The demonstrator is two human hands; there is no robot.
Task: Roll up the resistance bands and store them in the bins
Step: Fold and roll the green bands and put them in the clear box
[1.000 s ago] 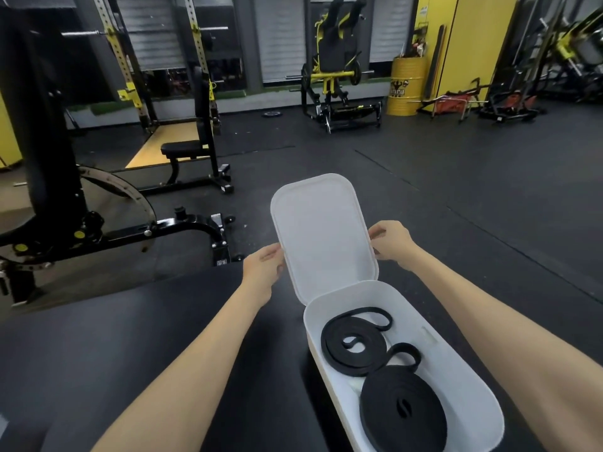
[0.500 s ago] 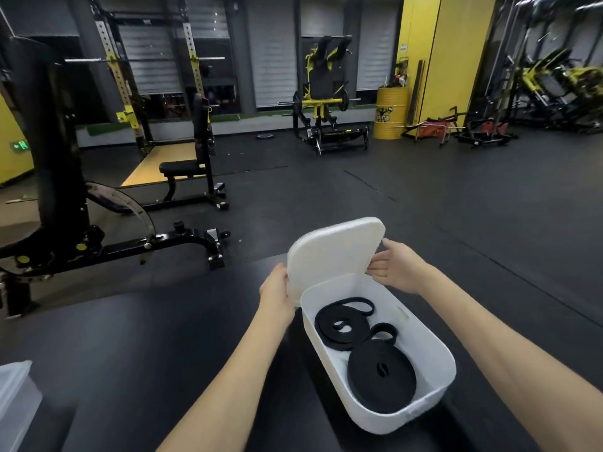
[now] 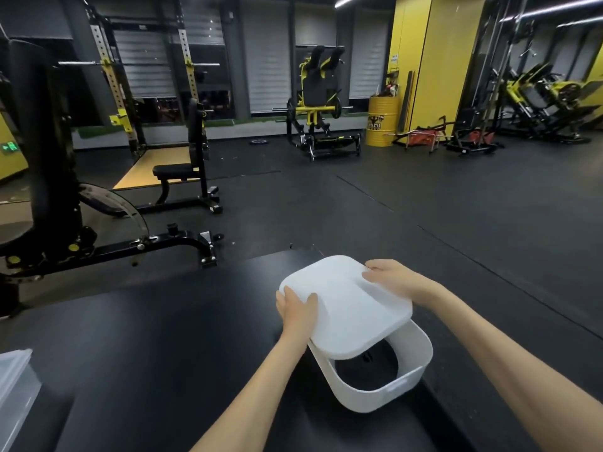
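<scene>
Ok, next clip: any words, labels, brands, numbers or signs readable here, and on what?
Nothing reads clearly.
Yellow drum: black emblem with lettering, too blurred.
Green wall sign: too blurred.
White notice on the yellow wall: too small.
Rolled band in the bin: white mark, unreadable.

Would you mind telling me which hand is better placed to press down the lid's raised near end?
Left, probably. The left hand holds the lid on its left edge, nearer the raised end above the bin; the right hand sits at the far corner.
</scene>
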